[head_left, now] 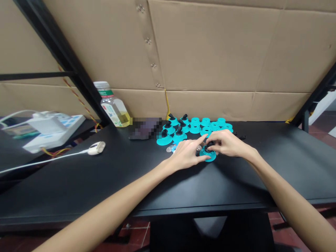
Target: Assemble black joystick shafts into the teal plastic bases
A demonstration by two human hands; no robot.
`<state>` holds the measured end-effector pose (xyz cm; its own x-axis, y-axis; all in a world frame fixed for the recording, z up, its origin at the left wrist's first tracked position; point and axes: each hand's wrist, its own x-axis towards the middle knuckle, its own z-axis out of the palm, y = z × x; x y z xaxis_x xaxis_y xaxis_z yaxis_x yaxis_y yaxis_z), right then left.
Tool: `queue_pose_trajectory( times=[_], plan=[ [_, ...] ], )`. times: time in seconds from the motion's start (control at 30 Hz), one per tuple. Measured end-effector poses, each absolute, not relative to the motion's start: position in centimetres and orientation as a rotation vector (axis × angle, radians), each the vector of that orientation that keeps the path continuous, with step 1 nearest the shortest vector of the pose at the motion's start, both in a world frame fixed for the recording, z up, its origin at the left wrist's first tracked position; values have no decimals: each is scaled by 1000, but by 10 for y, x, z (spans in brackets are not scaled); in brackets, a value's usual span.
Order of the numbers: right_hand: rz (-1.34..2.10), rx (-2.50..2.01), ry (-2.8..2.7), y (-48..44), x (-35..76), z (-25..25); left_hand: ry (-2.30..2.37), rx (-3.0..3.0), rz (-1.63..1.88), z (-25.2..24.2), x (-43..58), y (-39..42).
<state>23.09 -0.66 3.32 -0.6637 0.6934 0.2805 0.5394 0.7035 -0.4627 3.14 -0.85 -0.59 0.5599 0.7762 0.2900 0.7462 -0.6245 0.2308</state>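
Desk (275, 164), centre: left hand (187, 154) steadies the teal disc (209, 156), grip spread. Right hand (227, 143) grip pinches the black knob (210, 144) above it. Likely seating the knob; next calls for a straight press.

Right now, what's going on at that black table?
One person, bare hands, at a black table. The right hand pinches a small black part with its fingers; the part sits in a teal disc. The left hand touches that disc's rim. Behind lies a cluster of teal discs: the left ones carry black parts, the right ones do not. A bottle stands off to the left.
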Motion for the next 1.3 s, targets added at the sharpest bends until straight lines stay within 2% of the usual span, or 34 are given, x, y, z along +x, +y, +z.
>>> queue_pose_trajectory(
  times=[0.17, 0.27, 1.3],
  plan=[
    [852, -1034, -2341, -4, 233, 33, 1315, 2696, 556, -3, 32, -10],
    [956, -1061, -2285, -4, 235, 34, 1294, 2691, 552, -1, 31, -10],
    [1290, -965, -2197, 3, 240, 34, 1106, 2503, 639, -1, 28, -4]
  ],
)
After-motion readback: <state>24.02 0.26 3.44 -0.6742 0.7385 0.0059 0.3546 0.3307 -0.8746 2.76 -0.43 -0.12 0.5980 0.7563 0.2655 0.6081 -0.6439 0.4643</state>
